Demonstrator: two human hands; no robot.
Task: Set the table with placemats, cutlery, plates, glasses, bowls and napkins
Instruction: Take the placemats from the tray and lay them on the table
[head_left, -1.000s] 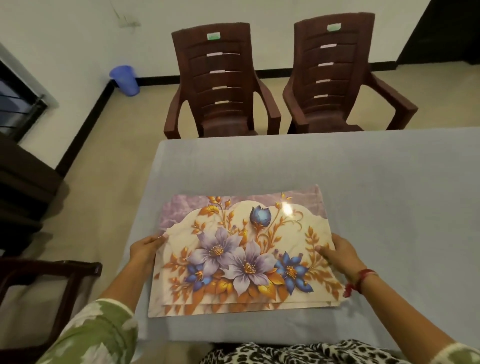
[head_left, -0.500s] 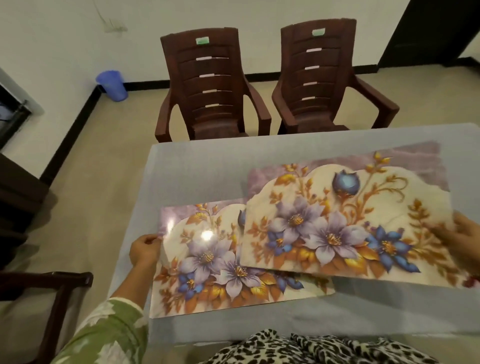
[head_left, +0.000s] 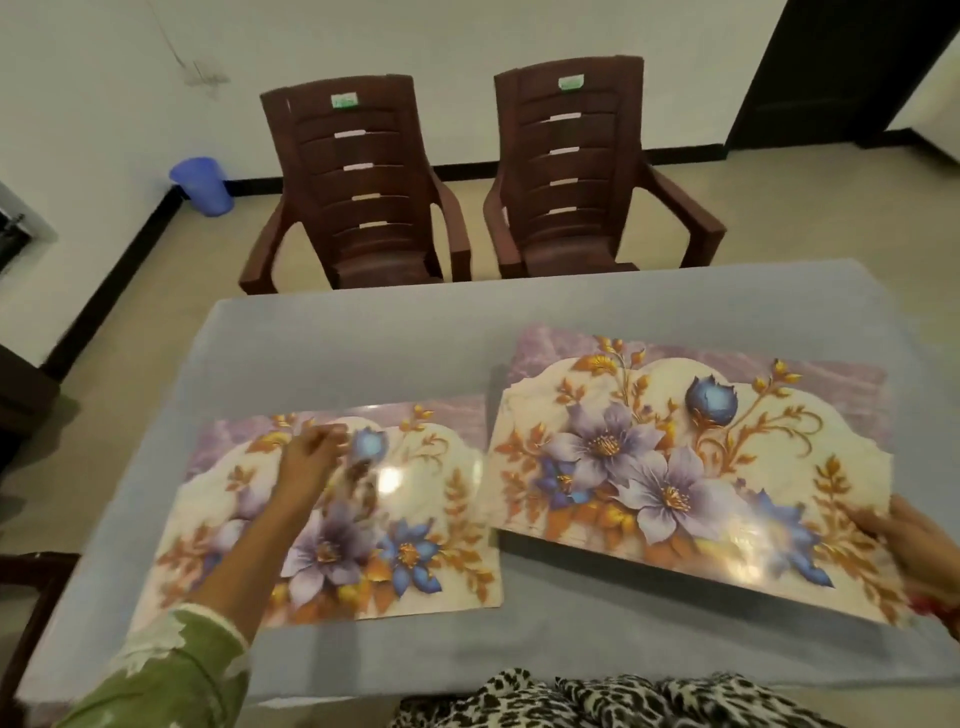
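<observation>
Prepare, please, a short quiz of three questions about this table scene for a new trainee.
1. True or false: the right placemat lies flat on the table.
2. How many chairs stand behind the table? A: one. B: two. C: three.
3. Fill in: the ____ hand is over the left placemat.

Key
1. False: the right hand holds it by its right edge, raised, with a shadow beneath.
2. B: two, side by side.
3. Left: the left hand, blurred, is over that mat.
</observation>
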